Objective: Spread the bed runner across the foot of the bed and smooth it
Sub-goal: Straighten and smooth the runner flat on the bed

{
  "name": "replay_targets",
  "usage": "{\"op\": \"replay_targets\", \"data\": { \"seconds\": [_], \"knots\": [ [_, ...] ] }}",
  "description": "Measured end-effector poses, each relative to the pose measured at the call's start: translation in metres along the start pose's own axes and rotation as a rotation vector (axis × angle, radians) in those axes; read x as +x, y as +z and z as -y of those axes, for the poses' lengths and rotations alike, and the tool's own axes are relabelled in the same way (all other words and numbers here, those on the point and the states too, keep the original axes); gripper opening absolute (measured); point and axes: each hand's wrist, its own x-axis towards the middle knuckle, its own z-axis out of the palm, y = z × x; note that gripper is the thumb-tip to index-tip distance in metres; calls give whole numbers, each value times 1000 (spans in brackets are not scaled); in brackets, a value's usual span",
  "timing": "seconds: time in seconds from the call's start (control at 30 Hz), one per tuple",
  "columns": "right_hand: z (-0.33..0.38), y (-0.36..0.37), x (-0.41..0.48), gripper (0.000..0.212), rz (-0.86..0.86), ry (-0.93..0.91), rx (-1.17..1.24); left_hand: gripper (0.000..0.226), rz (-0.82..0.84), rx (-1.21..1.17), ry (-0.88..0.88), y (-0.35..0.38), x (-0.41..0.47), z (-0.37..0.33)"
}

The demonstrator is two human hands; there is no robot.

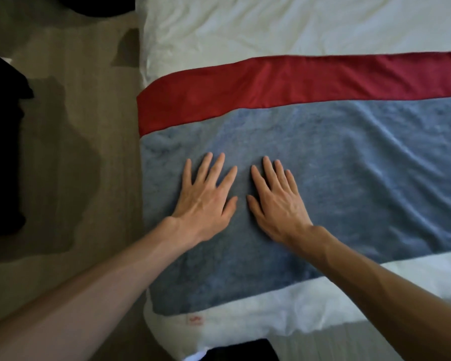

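Note:
The bed runner (362, 162) is a blue fleecy cloth with a red band along its far edge. It lies flat across the white bed (284, 24), reaching from the bed's left edge off to the right of the view. My left hand (206, 199) and my right hand (276, 201) both rest palm-down on the blue part near the runner's left end, side by side with fingers straight and spread. Shallow wrinkles run through the runner to the right of my hands.
A beige floor (76, 152) runs along the left side of the bed. Dark objects (0, 152) sit at the far left edge and top left of the view. White bedding (245, 316) with a small red tag shows below the runner.

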Motion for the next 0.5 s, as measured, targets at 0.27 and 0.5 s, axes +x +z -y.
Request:
{"op": "replay_targets", "data": {
  "seconds": [0.27,0.5],
  "knots": [
    [20,8,-55,54,5,-85,-13,63,35,-13,-29,8,-66,-13],
    [31,14,-103,47,-59,-237,5,65,38,-43,25,13,-113,-28]
  ]
}}
